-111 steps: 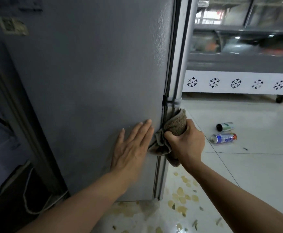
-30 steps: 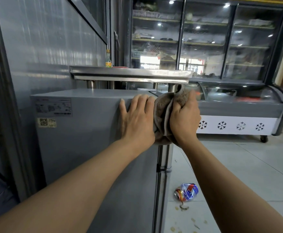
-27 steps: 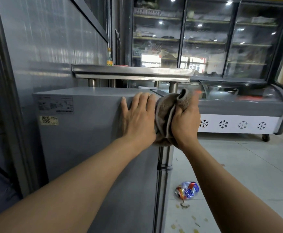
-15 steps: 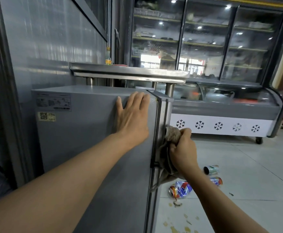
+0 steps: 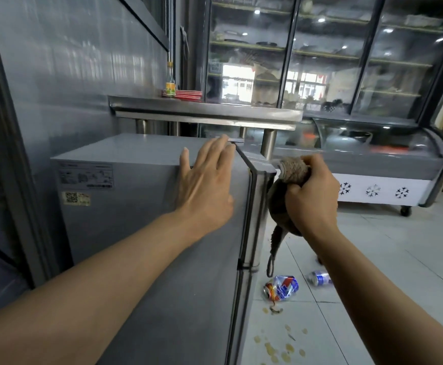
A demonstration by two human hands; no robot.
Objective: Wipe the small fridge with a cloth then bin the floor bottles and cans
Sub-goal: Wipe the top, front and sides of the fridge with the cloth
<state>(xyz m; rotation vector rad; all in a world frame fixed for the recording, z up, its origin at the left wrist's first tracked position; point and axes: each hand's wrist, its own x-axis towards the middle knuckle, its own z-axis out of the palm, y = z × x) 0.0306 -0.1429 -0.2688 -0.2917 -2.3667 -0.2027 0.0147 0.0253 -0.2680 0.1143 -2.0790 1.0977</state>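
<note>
Left hand lying flat against the grey side panel of the small fridge, fingers straight and reaching over the top edge. Right hand gripping a bunched brown cloth, fingers curled tight round it, pressing the wad against the top front corner of the fridge door; a loose tail of cloth hanging below the fist. Lying on the tiled floor beside the fridge: crushed can, and just right of it a blue-and-white can on its side. Yellowish spill spots dotting the tiles nearer the camera.
</note>
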